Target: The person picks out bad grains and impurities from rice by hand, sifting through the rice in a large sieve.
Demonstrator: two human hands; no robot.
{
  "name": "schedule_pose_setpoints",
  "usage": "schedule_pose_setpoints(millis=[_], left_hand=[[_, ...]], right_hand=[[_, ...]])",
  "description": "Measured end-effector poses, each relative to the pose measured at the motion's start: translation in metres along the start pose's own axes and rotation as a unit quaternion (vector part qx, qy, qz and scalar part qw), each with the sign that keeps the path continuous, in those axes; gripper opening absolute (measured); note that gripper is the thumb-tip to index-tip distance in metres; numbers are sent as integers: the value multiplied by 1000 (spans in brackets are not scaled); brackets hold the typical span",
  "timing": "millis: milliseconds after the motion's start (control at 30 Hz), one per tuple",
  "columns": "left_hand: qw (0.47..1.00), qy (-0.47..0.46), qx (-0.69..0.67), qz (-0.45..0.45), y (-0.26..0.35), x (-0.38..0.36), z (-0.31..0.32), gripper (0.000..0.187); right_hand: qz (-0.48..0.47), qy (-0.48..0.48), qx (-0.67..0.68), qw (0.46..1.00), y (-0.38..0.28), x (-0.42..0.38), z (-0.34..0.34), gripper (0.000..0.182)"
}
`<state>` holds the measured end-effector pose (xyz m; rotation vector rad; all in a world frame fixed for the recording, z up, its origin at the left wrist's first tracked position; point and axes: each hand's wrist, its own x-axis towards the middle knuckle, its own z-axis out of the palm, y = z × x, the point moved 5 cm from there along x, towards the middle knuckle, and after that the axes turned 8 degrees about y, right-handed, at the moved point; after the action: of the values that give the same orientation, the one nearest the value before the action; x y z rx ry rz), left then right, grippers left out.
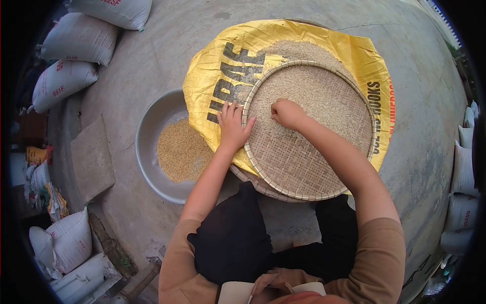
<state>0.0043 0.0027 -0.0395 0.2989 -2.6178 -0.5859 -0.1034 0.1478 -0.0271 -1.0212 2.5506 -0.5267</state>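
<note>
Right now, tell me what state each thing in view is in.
Tray: pale grain on it, near part mostly bare.
Basin: partly filled with golden grain.
Yellow sack: spread out, wrinkled, pale grain on it.
Left hand: open, at the tray's rim.
Right hand: closed, over the tray.
White sacks: bulging, at far left.

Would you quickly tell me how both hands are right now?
Left hand: open, against the rim of the woven tray.
Right hand: closed over the tray; contents cannot be told.

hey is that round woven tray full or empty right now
Neither, only partly covered: the round tan woven tray has pale loose grain across its far part, while bare weave shows on the near side.
</note>
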Motion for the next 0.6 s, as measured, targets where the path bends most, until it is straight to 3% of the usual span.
schedule_pose_setpoints(millis=[167,267,333,367,400,433,500,533,567,600], left_hand=[[1000,3,-6,2,-1,0,-1,56],[1000,2,-2,2,0,0,-1,56],[1000,5,6,5,1,0,-1,54],[1000,10,14,9,2,0,-1,52],[1000,10,15,9,2,1,-1,52],[1000,12,4,17,3,0,-2,51],[999,17,-6,27,4,1,-5,50],[1000,14,1,18,3,0,-5,51],[1000,11,7,9,2,0,-3,51],[1000,11,5,9,1,0,-2,51]], right_hand=[[-9,20,-11,1000,1,3,-3,12],[-46,13,-116,992,-12,9,-18,13],[-68,-15,63,996,-42,16,-32,19],[-39,-101,297,949,-67,9,-46,24],[-8,-181,511,840,-90,0,-57,31],[-10,-183,512,839,-90,2,-56,31],[-54,-109,382,916,-85,14,-58,40],[-30,-71,289,954,-67,18,-50,35],[-30,-70,287,955,-53,18,-38,35],[-26,-24,199,979,-34,17,-29,30]])
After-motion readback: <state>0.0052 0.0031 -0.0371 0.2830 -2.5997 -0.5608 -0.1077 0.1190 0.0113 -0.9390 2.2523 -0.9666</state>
